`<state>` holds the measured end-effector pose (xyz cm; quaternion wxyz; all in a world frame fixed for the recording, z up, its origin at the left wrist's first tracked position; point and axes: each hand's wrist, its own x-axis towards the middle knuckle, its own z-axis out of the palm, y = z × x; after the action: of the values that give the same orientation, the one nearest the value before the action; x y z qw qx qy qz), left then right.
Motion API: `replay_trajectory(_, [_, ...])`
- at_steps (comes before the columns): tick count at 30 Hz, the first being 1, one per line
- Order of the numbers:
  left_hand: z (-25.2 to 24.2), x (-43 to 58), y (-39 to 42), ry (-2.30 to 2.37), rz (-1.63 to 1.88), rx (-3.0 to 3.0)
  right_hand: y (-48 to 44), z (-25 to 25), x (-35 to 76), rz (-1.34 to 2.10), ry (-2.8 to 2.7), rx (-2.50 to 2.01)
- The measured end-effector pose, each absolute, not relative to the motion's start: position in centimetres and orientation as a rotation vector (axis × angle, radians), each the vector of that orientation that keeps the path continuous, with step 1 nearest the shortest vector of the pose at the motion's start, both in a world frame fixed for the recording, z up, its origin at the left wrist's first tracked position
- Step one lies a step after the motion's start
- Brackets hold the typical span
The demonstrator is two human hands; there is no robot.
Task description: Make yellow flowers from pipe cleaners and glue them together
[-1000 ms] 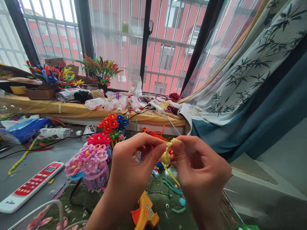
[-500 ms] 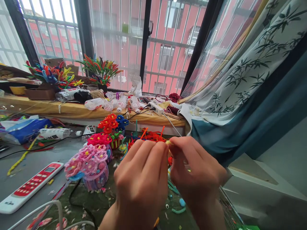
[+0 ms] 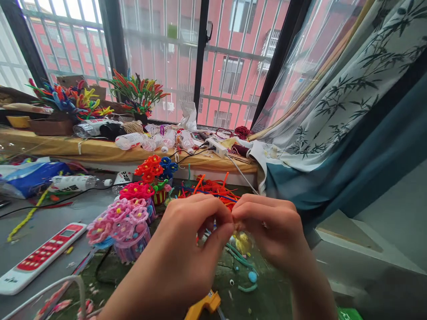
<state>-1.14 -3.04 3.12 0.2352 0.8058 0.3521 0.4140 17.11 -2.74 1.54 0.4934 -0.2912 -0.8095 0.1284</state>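
Observation:
My left hand [image 3: 196, 240] and my right hand [image 3: 270, 226] meet fingertip to fingertip in the middle of the head view. Both are closed in a pinch, thumbs against the fingers. Whatever lies between the tips is small and mostly hidden by them. Just below, a yellow fuzzy clump [image 3: 243, 243] shows, perhaps on the table. Left of my hands stand pots of pipe-cleaner flowers: pink ones [image 3: 125, 222] in a striped purple pot, and red-orange ones [image 3: 149, 169] farther back. Behind my fingers lies a heap of red and orange pipe cleaners [image 3: 213, 186].
A yellow-handled tool [image 3: 205, 304] lies under my left wrist. Near it are a light blue pompom [image 3: 252, 277], a googly eye [image 3: 231, 282] and teal pipe-cleaner pieces [image 3: 247, 288]. At left sits a white-and-red remote [image 3: 43, 258]. Plastic bottles [image 3: 130, 141] and a power strip [image 3: 216, 148] occupy the sill.
My left hand has turned, so its thumb and the gap behind its pinch now show. The yellow bit at the fingertips is out of sight; the yellow clump and yellow-handled tool show more.

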Motion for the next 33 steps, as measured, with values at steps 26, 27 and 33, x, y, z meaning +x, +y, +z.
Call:
replay_trajectory(26, [3.3, -0.1, -2.0, 0.659, 1.157, 1.404, -1.9, 1.1, 17.5, 1.338, -1.475, -0.654])
replay_trajectory(27, [3.3, -0.1, -2.1, 0.687, 1.177, 1.421, -2.0, 1.2, 17.4, 1.341, -1.461, -0.667])
replay_trajectory(33, [3.1, 0.0, -2.2, 0.665, 1.208, 1.423, -2.4, 1.4, 17.0, 1.259, -1.46, -0.59])
